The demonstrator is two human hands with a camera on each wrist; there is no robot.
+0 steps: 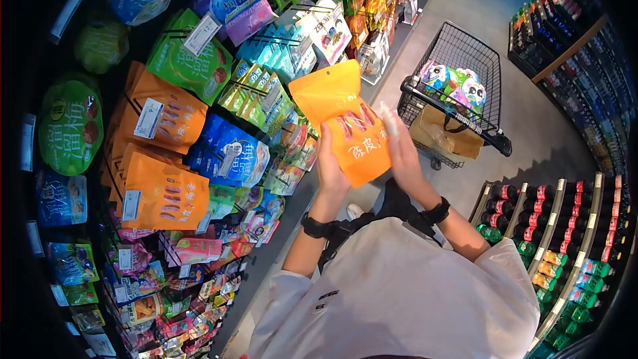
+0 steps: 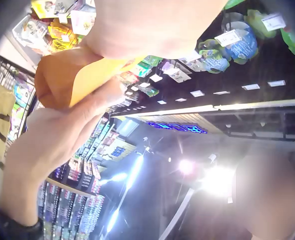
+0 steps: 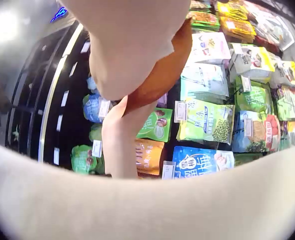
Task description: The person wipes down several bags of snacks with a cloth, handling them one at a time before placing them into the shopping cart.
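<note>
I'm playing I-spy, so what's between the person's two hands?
An orange pouch: left hand at one side, right hand at the other, as the head view shows.

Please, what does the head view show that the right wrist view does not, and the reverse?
Only the head view shows the shopping cart and red-labelled bottles.

Only the right wrist view shows a bright light and a lit blue sign.

Both show the orange pouch, left hand, right hand and displayed packs.
</note>
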